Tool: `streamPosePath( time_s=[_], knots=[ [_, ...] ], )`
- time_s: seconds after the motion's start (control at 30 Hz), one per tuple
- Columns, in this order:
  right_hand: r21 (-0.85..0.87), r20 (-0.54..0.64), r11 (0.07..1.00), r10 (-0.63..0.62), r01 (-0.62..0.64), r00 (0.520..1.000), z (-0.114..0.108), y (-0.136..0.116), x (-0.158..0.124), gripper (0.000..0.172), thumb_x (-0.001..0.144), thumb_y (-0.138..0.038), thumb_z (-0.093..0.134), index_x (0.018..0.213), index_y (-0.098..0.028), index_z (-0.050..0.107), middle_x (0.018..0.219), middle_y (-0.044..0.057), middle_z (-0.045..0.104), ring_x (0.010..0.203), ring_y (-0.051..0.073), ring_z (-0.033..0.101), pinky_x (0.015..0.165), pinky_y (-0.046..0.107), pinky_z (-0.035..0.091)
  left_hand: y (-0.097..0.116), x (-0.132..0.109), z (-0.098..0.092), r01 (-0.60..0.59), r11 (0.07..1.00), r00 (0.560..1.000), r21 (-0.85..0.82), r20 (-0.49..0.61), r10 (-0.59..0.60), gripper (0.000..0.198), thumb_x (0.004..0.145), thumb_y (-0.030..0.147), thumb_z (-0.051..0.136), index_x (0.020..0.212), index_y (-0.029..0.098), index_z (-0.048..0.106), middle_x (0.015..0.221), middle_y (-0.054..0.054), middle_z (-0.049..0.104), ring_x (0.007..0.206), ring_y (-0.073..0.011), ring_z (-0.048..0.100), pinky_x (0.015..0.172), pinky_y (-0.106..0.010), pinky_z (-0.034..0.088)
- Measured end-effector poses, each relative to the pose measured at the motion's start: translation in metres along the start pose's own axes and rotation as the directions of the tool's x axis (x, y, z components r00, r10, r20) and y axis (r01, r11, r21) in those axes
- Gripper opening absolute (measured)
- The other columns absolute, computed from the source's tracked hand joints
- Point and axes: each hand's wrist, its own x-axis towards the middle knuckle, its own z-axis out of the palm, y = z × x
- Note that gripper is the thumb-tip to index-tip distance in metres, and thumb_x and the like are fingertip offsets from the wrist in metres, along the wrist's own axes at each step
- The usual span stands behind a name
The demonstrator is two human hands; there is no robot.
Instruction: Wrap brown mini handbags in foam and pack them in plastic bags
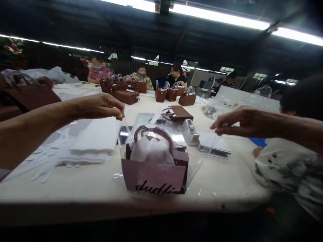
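A brown handbag (181, 158) stands upright on the table in front of me, inside a clear plastic bag (195, 164). White stuffing fills its open top, and its wrapped handles (164, 132) arch above. Dark script lettering runs across the front. My left hand (108, 106) is raised to the left, fingers closed in a pinch at the upper edge of the plastic. Out to the right, my right hand (229, 122) pinches the other side of the plastic, which stretches faintly between the hands. The film is hard to see right at the fingertips.
White sheets (93, 137) and loose strips lie left. A tape dispenser (190, 131) and a white stack (214, 144) are behind the handbag. Several brown handbags (126, 95) stand farther back. A person in a floral top (285, 168) sits close on the right; other people are across the table.
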Motion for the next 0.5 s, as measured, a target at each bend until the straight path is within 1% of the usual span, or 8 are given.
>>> streamPosePath(
  time_s=[0.03, 0.1, 0.13, 0.17, 0.23, 0.37, 0.43, 0.5],
  knots=[
    [-0.001, -0.069, 1.0, -0.002, 0.002, 0.998, -0.001, 0.003, 0.002, 0.029, 0.084, -0.036, 0.045, 0.081, -0.015, 0.064, 0.074, 0.004, 0.066, 0.062, 0.01, 0.06, 0.057, 0.019, 0.044, -0.003, 0.004, -0.003, -0.013, 1.0, 1.0, 0.002, -0.01, 0.013, 0.026, 0.073, 0.029, 0.045, 0.071, 0.009, 0.061, 0.069, 0.003, 0.063, 0.07, -0.0084, 0.049, 0.071, -0.02, 0.036],
    [-0.004, -0.255, 1.0, -0.027, 0.027, 0.967, -0.005, 0.007, 0.005, 0.031, 0.083, -0.038, 0.045, 0.082, -0.012, 0.063, 0.066, 0.001, 0.063, 0.056, 0.006, 0.056, 0.057, 0.017, 0.042, -0.007, 0.012, -0.01, -0.007, 1.0, 0.992, 0.01, -0.129, 0.008, 0.025, 0.073, 0.029, 0.046, 0.073, 0.008, 0.06, 0.068, 0.005, 0.063, 0.072, -0.0076, 0.048, 0.074, -0.021, 0.035],
    [-0.021, -0.309, 0.999, -0.041, 0.036, 0.95, -0.008, 0.007, 0.006, 0.032, 0.084, -0.038, 0.045, 0.084, -0.011, 0.062, 0.066, 0.0, 0.062, 0.057, 0.005, 0.056, 0.058, 0.017, 0.041, -0.008, 0.014, -0.014, -0.001, 1.0, 0.984, 0.008, -0.177, 0.003, 0.025, 0.073, 0.029, 0.046, 0.074, 0.008, 0.06, 0.068, 0.006, 0.063, 0.073, -0.0075, 0.048, 0.076, -0.022, 0.035],
    [-0.05, -0.323, 0.998, -0.053, 0.039, 0.945, -0.011, 0.006, 0.007, 0.032, 0.084, -0.037, 0.044, 0.085, -0.01, 0.062, 0.066, -0.001, 0.062, 0.057, 0.004, 0.055, 0.059, 0.016, 0.04, -0.008, 0.016, -0.017, 0.013, 1.0, 0.979, 0.007, -0.205, -0.011, 0.025, 0.073, 0.029, 0.046, 0.074, 0.009, 0.061, 0.069, 0.007, 0.063, 0.074, -0.0074, 0.048, 0.077, -0.023, 0.035],
    [-0.148, -0.279, 0.989, -0.072, 0.031, 0.958, -0.017, 0.001, 0.007, 0.033, 0.085, -0.037, 0.042, 0.086, -0.01, 0.062, 0.065, -0.002, 0.06, 0.058, 0.002, 0.053, 0.06, 0.015, 0.038, -0.005, 0.018, -0.021, 0.056, 0.998, 0.978, 0.002, -0.204, -0.054, 0.027, 0.075, 0.031, 0.046, 0.074, 0.009, 0.062, 0.07, 0.009, 0.064, 0.076, -0.008, 0.048, 0.08, -0.025, 0.034],
    [-0.307, -0.219, 0.951, -0.03, -0.04, 0.975, -0.023, -0.011, 0.003, 0.031, 0.088, -0.032, 0.04, 0.089, -0.009, 0.062, 0.069, -0.003, 0.058, 0.063, 0.001, 0.048, 0.061, 0.014, 0.033, 0.003, 0.016, -0.021, 0.074, 0.997, 0.972, 0.015, -0.226, -0.069, 0.037, 0.075, 0.044, 0.045, 0.066, 0.015, 0.064, 0.067, 0.011, 0.063, 0.077, -0.009, 0.051, 0.078, -0.025, 0.037],
    [-0.347, -0.216, 0.938, -0.08, 0.0, 0.973, -0.023, -0.013, 0.002, 0.03, 0.089, -0.03, 0.042, 0.088, -0.009, 0.062, 0.066, -0.004, 0.055, 0.058, 0.001, 0.043, 0.059, 0.015, 0.032, 0.005, 0.016, -0.021, 0.053, 0.996, 0.97, 0.072, -0.241, -0.035, 0.038, 0.075, 0.049, 0.043, 0.066, 0.019, 0.065, 0.068, 0.013, 0.063, 0.076, -0.0097, 0.053, 0.077, -0.023, 0.039],
    [-0.367, -0.25, 0.928, -0.157, 0.056, 0.955, -0.023, -0.009, 0.002, 0.029, 0.089, -0.03, 0.041, 0.089, -0.01, 0.063, 0.064, -0.005, 0.053, 0.055, 0.001, 0.039, 0.058, 0.015, 0.031, 0.009, 0.017, -0.021, 0.048, 0.972, 0.97, 0.23, -0.242, 0.01, 0.042, 0.076, 0.052, 0.038, 0.069, 0.022, 0.067, 0.073, 0.013, 0.065, 0.078, -0.0108, 0.056, 0.076, -0.022, 0.04]
  ],
)
